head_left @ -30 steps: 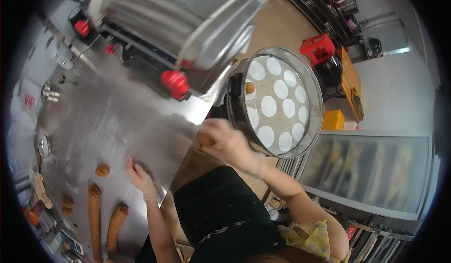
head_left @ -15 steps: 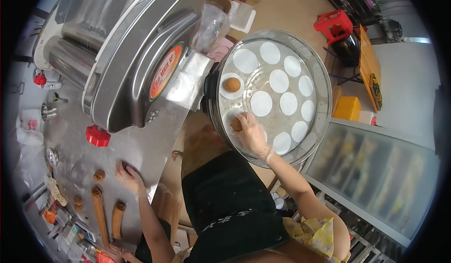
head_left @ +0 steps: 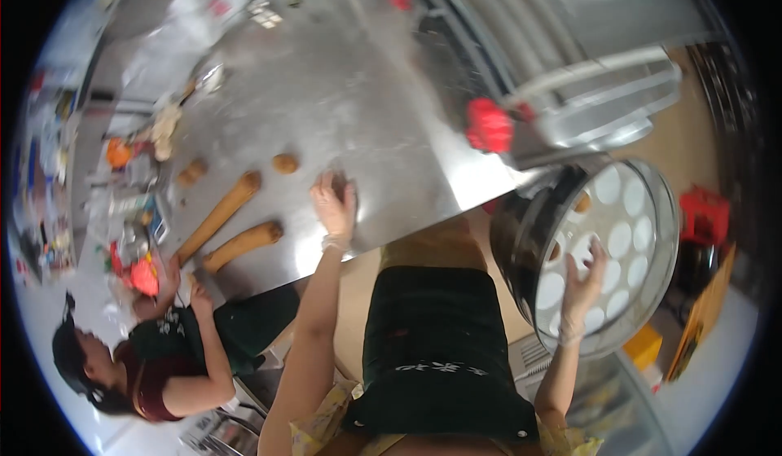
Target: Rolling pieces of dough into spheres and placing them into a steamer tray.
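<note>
Currently: right hand (head_left: 583,287) over the round metal tray (head_left: 520,240), thumb and fingers spread wide, nothing visible in the grasp. In the tray, toward its left side: 2 brown dough balls (head_left: 582,203), the lower 1 just beside the right thumb; white paper discs (head_left: 619,238) across the rest. Left hand (head_left: 334,205) at the steel table (head_left: 383,130), fingers parted and loosely bent, nothing seen held; contact with the tabletop impossible to tell. Left of it: 1 loose ball (head_left: 285,163), 2 dough rolls (head_left: 221,212). Near the rolls' lower ends: co-worker's hands (head_left: 201,300).
</note>
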Demonstrator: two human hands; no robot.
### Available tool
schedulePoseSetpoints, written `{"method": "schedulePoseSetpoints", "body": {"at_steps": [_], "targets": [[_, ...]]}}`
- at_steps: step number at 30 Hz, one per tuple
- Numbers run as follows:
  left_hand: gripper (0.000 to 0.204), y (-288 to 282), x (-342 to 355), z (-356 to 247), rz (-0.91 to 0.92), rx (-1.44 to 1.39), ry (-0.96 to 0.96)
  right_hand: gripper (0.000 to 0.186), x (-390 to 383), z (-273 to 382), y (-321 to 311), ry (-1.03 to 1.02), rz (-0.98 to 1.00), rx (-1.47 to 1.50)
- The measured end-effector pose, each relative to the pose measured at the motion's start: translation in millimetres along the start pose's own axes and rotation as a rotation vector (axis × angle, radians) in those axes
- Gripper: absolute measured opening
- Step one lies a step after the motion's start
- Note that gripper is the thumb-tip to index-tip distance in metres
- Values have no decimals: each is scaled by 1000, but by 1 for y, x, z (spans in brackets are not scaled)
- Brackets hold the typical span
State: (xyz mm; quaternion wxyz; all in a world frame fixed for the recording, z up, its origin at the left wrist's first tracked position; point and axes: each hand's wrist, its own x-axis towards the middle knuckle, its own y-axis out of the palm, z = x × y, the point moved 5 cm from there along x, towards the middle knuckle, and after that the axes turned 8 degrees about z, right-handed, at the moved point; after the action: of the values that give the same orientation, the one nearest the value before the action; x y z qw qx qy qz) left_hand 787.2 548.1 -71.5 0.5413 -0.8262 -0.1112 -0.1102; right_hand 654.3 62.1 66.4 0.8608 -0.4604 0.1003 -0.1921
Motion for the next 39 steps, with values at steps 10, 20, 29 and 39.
{"method": "schedulePoseSetpoints", "body": {"at_steps": [10,20,29,39], "targets": [[74,-42,65,146,191,-211,-397,45,-32,200,97,-301,321,242],[59,-33,2,-3,317,-480,-71,25,-7,264,275,-107,316,238],[68,-42,-24,26,313,-623,-274,21,-14,310,345,-549,150,-288],[50,-64,-19,40,27,-839,-560,25,-7,322,359,-599,326,-278]]}}
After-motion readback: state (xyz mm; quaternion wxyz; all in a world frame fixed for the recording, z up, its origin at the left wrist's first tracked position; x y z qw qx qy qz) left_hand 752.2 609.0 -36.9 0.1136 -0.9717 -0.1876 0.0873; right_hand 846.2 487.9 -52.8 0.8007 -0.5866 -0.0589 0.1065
